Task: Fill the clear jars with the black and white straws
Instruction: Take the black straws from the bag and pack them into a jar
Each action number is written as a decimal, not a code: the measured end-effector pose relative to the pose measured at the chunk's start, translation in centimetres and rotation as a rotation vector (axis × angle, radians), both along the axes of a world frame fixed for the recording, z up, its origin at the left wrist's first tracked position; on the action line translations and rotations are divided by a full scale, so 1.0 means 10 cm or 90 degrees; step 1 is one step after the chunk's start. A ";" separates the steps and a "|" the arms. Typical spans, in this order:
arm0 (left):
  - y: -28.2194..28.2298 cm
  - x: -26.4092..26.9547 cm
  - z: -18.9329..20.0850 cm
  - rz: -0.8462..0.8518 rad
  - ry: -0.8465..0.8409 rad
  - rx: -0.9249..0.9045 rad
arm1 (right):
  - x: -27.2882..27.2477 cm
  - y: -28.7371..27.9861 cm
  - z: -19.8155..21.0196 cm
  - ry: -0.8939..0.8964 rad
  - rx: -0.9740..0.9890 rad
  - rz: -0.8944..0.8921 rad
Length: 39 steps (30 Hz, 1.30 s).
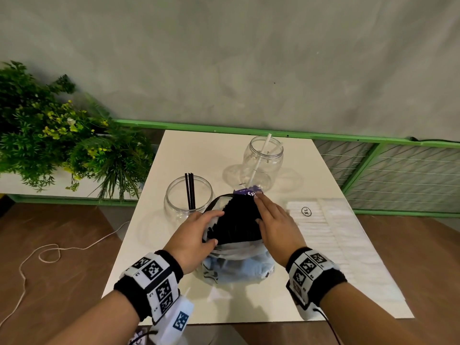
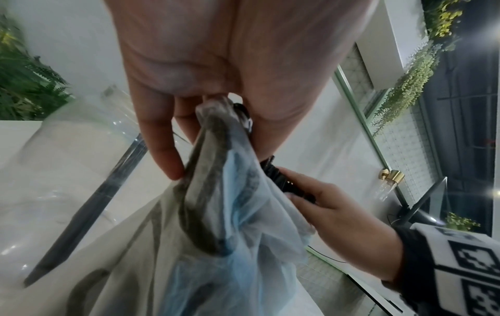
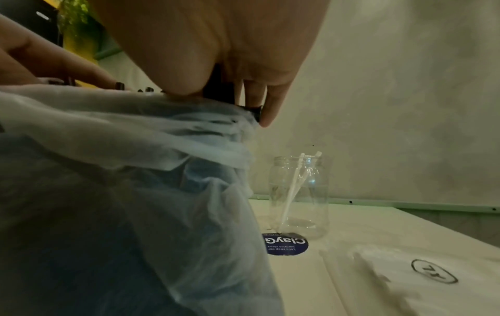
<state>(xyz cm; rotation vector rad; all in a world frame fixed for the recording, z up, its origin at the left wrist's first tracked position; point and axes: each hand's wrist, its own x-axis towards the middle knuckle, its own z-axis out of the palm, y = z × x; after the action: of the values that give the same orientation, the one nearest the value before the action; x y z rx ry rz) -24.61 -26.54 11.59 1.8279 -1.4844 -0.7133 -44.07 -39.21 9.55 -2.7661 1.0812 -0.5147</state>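
Note:
Two clear jars stand on the white table (image 1: 189, 155). The left jar (image 1: 188, 195) holds a few black straws (image 1: 190, 190); the far right jar (image 1: 262, 163) holds white straws (image 1: 258, 160). Between them, nearer me, a thin plastic bag (image 1: 236, 267) stands with a thick bundle of black straws (image 1: 234, 225) sticking out of its top. My left hand (image 1: 214, 227) pinches the bag's left edge (image 2: 216, 149). On the right side of the bundle my right hand (image 1: 268, 212) lies with fingers over the straws and thumb pressed against them (image 2: 273, 171).
A flat pack of white straws (image 1: 323, 225) marked XL lies on the table to the right. A purple round sticker (image 3: 285, 243) sits in front of the right jar. Plants (image 1: 49, 135) fill the left; a green railing (image 1: 373, 143) runs behind the table.

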 end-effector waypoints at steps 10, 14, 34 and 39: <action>-0.10 -0.05 0.03 0.002 -0.038 0.094 | 0.16 0.04 0.03 -0.123 0.152 -0.045; -0.10 -0.04 0.06 0.066 0.002 0.020 | 0.11 -0.03 0.09 -0.240 0.104 0.037; 0.03 0.03 -0.01 0.071 0.073 0.060 | 0.15 0.45 -0.11 -0.293 0.137 0.086; 0.03 0.06 -0.06 0.082 0.105 0.047 | 0.22 0.46 -0.08 -0.251 0.262 -0.005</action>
<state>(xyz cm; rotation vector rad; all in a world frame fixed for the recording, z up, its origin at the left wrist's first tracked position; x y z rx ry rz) -23.97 -26.26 11.00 1.8523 -1.2373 -0.8437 -41.83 -34.65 8.74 -2.1890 0.9722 -0.7092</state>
